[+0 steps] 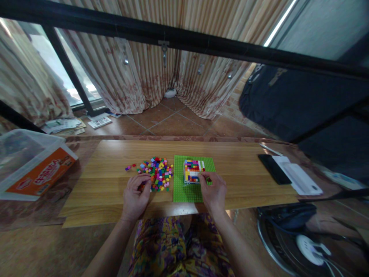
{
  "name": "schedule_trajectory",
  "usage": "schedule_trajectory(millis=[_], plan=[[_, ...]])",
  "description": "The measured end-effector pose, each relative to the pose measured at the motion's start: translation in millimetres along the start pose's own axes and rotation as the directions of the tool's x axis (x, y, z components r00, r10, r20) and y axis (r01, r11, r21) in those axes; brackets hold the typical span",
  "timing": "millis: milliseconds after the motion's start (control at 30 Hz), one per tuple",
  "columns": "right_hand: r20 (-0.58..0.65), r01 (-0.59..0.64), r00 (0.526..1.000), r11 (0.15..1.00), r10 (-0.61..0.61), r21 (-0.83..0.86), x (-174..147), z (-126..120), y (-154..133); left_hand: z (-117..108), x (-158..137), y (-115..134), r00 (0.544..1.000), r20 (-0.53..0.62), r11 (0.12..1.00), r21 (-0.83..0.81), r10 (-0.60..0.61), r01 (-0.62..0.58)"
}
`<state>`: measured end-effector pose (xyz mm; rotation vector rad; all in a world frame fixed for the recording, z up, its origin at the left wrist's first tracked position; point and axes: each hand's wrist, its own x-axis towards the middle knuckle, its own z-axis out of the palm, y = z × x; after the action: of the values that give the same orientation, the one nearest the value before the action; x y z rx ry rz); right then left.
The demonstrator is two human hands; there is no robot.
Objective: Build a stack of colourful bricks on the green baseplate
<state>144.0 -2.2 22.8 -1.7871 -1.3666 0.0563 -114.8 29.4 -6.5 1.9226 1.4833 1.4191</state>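
A green studded baseplate (pixel 180 192) lies on the wooden table. On it sits a rectangular build of toy bricks (pixel 191 166) in rows of white, yellow, red, blue and other colours. My right hand (pixel 213 191) is at the build's right edge, thumb and index finger pinched together; whatever is between them is hidden. To the left of the baseplate spreads a pile of small loose bricks (pixel 157 172) in many colours. My left hand (pixel 136 195) rests at the pile's near left side with fingers curled and the thumb close to the fingertips. What it holds, if anything, cannot be made out.
The wooden table (pixel 245 165) carries a black phone (pixel 274 168) and a white box (pixel 304 179) at its right end. A clear plastic bin (pixel 31 142) with an orange label stands at the left. Below on the right is a white power strip (pixel 308 249) with cables.
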Motion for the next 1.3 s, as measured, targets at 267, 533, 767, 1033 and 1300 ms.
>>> schedule_trajectory(millis=[267, 533, 767, 1033, 1300], plan=[[-0.017, 0.022, 1.0, 0.997, -0.023, -0.073, -1.3, -1.6, -1.3, -0.2, 0.5, 0.3, 1.0, -0.007, 1.0, 0.006, 0.012, -0.012], [-0.013, 0.011, 1.0, 0.991, -0.013, -0.137, -1.4, -1.7, -4.1, -0.5, 1.0, 3.3, 1.0, -0.009, 1.0, -0.002, 0.004, -0.004], [0.004, -0.056, 0.998, 0.995, 0.057, -0.077, -1.4, -3.2, -5.9, -1.4, 2.2, 4.8, 1.0, -0.004, 1.0, 0.005, 0.009, -0.009], [0.026, -0.167, 0.986, 0.986, 0.166, 0.025, -3.3, -4.0, -5.3, -1.3, 2.0, 5.8, 1.0, 0.004, 1.0, 0.01, -0.02, 0.019], [0.047, -0.241, 0.97, 0.969, 0.238, 0.055, -0.6, -6.6, -7.9, 0.2, 1.0, 1.3, 1.0, -0.005, 1.0, 0.005, -0.005, 0.005]])
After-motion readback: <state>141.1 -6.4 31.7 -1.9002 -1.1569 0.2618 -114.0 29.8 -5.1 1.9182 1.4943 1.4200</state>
